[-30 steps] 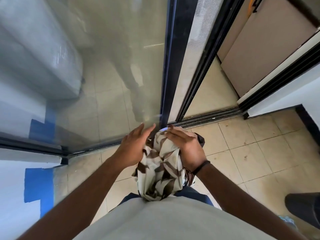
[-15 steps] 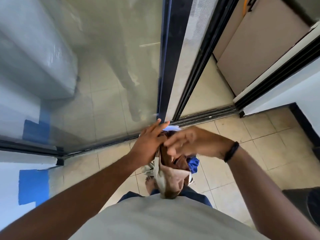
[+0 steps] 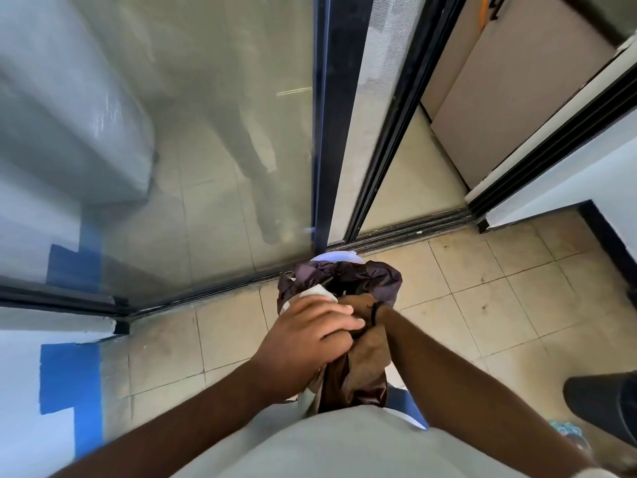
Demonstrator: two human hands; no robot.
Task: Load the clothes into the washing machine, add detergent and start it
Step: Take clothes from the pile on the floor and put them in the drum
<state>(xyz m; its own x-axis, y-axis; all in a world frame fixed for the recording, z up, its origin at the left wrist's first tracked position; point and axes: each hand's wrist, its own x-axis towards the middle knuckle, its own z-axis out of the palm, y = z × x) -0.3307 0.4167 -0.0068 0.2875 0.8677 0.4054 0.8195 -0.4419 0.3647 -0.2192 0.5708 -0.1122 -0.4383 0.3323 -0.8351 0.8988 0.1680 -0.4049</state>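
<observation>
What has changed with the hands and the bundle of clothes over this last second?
The left hand slid from the bundle's side over onto its top, covering the right hand, which is now mostly hidden. The bundle of clothes turned: the cream patterned cloth went out of sight and dark brown fabric now faces up. Both hands kept their grip; the glass door and tiled floor stayed put.

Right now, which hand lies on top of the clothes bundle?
The left hand: it lies over the clothes bundle, fingers showing. The right hand is mostly hidden in the fabric.

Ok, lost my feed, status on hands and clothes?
Left hand and right hand gripping bundled clothes at waist. Sliding glass door ahead, gap open on the right.
</observation>
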